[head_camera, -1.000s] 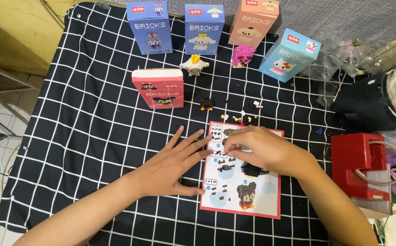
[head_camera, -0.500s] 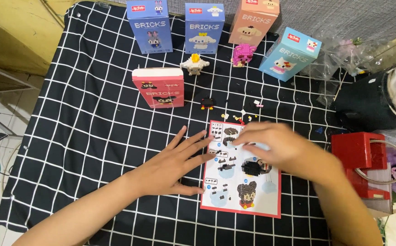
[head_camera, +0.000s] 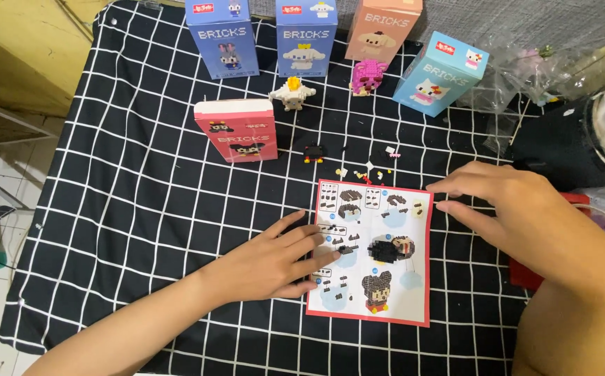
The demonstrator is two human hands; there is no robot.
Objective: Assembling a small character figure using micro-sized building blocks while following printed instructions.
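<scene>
Black checked cloth (head_camera: 121, 209) spread over the whole table. Four tall brick boxes (head_camera: 306, 35) upright along the far edge, a pink box (head_camera: 236, 130) nearer. Red-bordered instruction sheet (head_camera: 372, 252) flat near the front edge. Left hand (head_camera: 268, 264) open, palm down, fingertips pressing the sheet's left edge. Right hand (head_camera: 518, 209) open, empty, fingers at the sheet's top right corner. Small black brick piece (head_camera: 391, 248) on the sheet between both hands. Tiny loose bricks (head_camera: 365, 169) just beyond.

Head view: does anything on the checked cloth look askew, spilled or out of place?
Mostly tidy. The pink carton lies flat while the four pastel cartons at the back stand upright, the light-blue one turned at an angle. Tiny loose brick pieces lie scattered above the red-bordered instruction sheet, which the left hand pins.
</scene>
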